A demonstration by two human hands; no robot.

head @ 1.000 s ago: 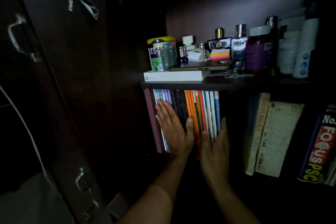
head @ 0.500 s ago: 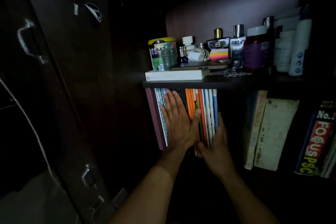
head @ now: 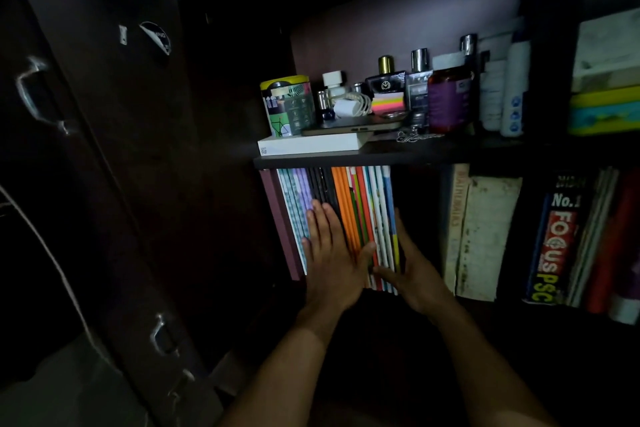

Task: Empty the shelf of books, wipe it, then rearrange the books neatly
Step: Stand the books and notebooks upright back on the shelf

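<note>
Dim cupboard, head view. L to R:

Far left: dark cabinet door [head: 114,156] w/ metal handles, stickers near its top.

Lower shelf, left end: row of thin books [head: 346,215] standing upright, spines out, packed tight betw the maroon side panel [head: 280,222] and an empty gap to their right. Spines pale blue/lilac, black, orange, then white.

Left hand [head: 330,253]: flat on the spines of the left and mid part of the row, fingers straight and together, pressing, not curled round anything. Right hand [head: 412,270]: at the row's right end, thumb across the front of the last spines, fingers reaching behind the outer cover; looks like a loose clasp on the row's end, though dark there.

Right of gap: two fat worn volumes [head: 481,236] leaning, then a "FOCUS PSC" book [head: 554,239] etc.

Upper shelf [head: 381,156], front edge: white box, phone on it; tin, bottles, sticky notes behind.

Handling, my guess: slim softcovers, light singly, floppy, glossy, so prone to fan out or slide if taken loose. Best squeezed as one block from both ends, low on spines, one palm under. Likely stage: squaring up the row.
</note>
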